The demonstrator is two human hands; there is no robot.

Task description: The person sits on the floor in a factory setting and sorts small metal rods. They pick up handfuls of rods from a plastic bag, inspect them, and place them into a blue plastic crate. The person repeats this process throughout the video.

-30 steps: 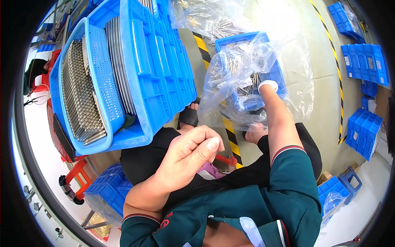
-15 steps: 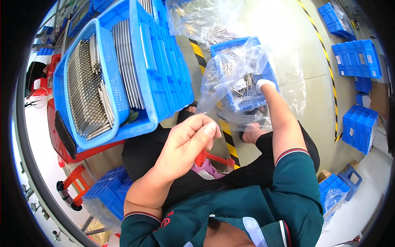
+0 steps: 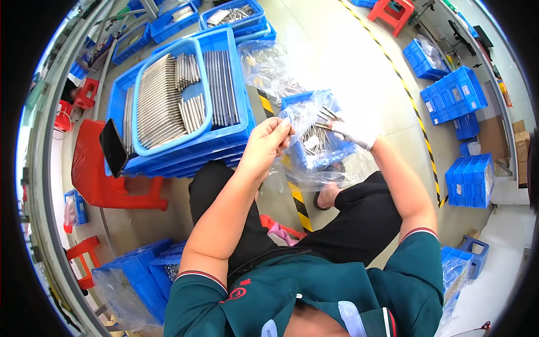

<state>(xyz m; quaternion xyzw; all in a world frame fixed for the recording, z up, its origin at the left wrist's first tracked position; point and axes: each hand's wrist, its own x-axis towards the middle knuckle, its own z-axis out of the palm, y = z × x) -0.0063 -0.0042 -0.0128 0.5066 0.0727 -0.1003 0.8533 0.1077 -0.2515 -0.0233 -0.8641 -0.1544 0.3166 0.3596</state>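
My left hand is bare and closed in a pinch beside the plastic-lined crate; whatever its fingertips hold, if anything, is too small to make out. My right hand wears a white glove with fingertips showing. It grips a few thin metal rods above the crate's right side. Inside that blue crate, more loose metal rods lie jumbled on a clear plastic bag that spills over the edges. To the left, a light-blue basket holds neat rows of metal rods.
The basket rests on stacked blue crates with longer rods alongside. A black phone-like slab stands at their left edge, near a red stool. Yellow-black tape crosses the floor. More blue crates stand at right.
My right hand has come up out of the crate with metal rods in its grip. My left hand has moved forward, closer to the crate. The whole view has shifted.
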